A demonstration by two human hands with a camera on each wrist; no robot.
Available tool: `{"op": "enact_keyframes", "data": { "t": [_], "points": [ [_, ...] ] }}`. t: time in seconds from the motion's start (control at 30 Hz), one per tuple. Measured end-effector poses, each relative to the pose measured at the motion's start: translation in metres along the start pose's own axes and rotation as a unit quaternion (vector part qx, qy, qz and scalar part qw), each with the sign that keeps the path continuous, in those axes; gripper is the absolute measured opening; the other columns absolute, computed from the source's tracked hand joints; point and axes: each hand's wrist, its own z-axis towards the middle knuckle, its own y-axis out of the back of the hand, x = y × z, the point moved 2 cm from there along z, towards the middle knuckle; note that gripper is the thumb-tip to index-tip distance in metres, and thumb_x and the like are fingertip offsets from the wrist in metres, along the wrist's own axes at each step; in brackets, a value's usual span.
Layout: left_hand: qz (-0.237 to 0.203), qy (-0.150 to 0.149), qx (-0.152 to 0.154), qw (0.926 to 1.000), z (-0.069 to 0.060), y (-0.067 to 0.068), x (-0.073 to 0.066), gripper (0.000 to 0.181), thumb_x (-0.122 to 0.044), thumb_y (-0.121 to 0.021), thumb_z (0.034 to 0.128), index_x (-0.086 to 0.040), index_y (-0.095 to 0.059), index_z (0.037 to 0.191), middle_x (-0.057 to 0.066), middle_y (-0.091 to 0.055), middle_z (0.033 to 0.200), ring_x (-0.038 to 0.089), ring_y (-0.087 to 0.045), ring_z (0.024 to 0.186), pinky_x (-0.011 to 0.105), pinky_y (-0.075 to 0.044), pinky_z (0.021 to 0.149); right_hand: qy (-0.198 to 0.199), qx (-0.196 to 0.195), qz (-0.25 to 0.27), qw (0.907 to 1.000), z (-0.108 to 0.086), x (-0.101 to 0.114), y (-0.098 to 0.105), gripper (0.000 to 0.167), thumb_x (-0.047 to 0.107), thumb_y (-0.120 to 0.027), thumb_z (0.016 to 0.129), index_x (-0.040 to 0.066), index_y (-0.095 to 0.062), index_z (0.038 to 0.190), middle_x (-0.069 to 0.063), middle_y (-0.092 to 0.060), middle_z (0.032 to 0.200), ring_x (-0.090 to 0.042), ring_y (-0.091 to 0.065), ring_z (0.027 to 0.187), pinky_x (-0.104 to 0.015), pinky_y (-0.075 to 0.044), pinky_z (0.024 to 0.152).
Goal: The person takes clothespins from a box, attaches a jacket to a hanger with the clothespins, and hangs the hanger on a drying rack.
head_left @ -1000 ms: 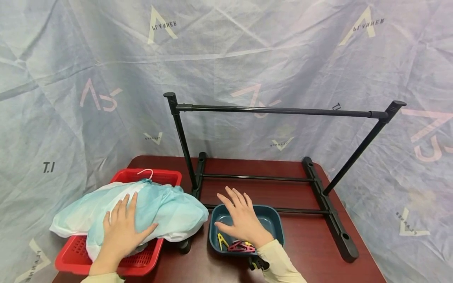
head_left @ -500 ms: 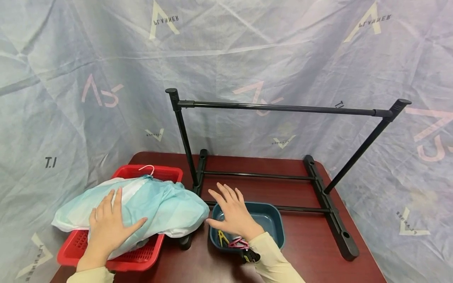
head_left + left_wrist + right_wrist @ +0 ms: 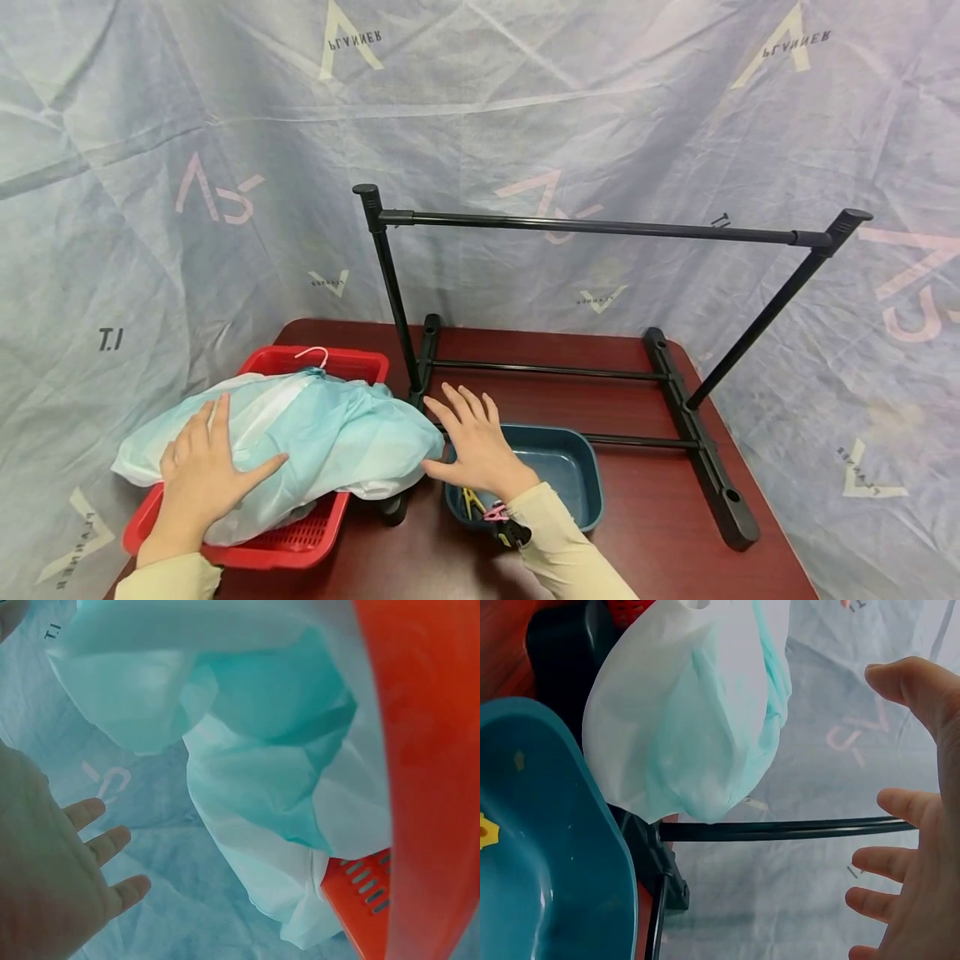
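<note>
Hands: compared with a second ago, your left hand (image 3: 197,487) has moved leftward over the pale blue-and-white garment (image 3: 330,425), and your right hand (image 3: 478,454) has moved left above the blue tray (image 3: 581,487), bringing its thumb nearer that garment.
Left hand: your fingers and thumb are spread and hold nothing; the head view shows them overlapping the garment, while the left wrist view shows the visible fingers apart from it.
Right hand: your thumb and fingers stand apart with nothing between them; the right wrist view shows a gap to the garment.
Garment: it lies bunched between your hands, across the red basket (image 3: 352,360), which reaches ahead and to the right of your left hand.
Hanger hook: the white hook (image 3: 325,357) pokes up at the garment's far edge, beyond both your hands.
Clips: a yellow clip (image 3: 472,503) and a pink clip (image 3: 497,512) lie in the tray, on the near side of your right hand.
Black rail: the rail (image 3: 600,227) runs beyond your right hand, well apart from the garment.
Garment handling: judged early; it seems to be on its hanger already, but getting hold of it is left, and the visible clips look unused.
</note>
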Motion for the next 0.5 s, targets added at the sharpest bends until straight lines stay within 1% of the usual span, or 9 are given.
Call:
{"op": "enact_keyframes", "data": {
  "t": [0.17, 0.4, 0.5],
  "points": [
    [0.007, 0.000, 0.010, 0.9999, 0.001, 0.002, 0.004, 0.124, -0.059, -0.075, 0.0742, 0.001, -0.005, 0.157, 0.037, -0.021, 0.148, 0.058, -0.023, 0.127, 0.076, -0.016, 0.094, 0.001, 0.000, -0.001, 1.0000, 0.003, 0.003, -0.003, 0.082, 0.053, -0.068, 0.085, 0.018, -0.038, 0.152, -0.013, -0.031, 0.158, -0.036, -0.029, 0.143, -0.062, -0.024, 0.110],
    [0.015, 0.012, 0.037, 0.9991, 0.004, 0.002, 0.013, 0.122, -0.061, -0.073, 0.0757, 0.000, -0.006, 0.157, 0.036, -0.018, 0.149, 0.058, -0.018, 0.131, 0.079, -0.008, 0.097, -0.006, 0.007, -0.005, 0.9999, 0.008, 0.004, -0.011, 0.084, 0.054, -0.068, 0.084, 0.019, -0.037, 0.153, -0.014, -0.031, 0.157, -0.037, -0.029, 0.142, -0.061, -0.028, 0.107],
    [0.022, 0.015, 0.043, 0.9987, 0.005, 0.002, 0.018, 0.122, -0.063, -0.072, 0.0755, 0.001, -0.007, 0.156, 0.036, -0.018, 0.149, 0.058, -0.018, 0.131, 0.078, -0.009, 0.097, -0.005, 0.007, -0.006, 0.9999, 0.010, 0.006, -0.016, 0.084, 0.055, -0.068, 0.084, 0.019, -0.036, 0.154, -0.014, -0.031, 0.157, -0.037, -0.029, 0.141, -0.060, -0.028, 0.107]
  ]
}}
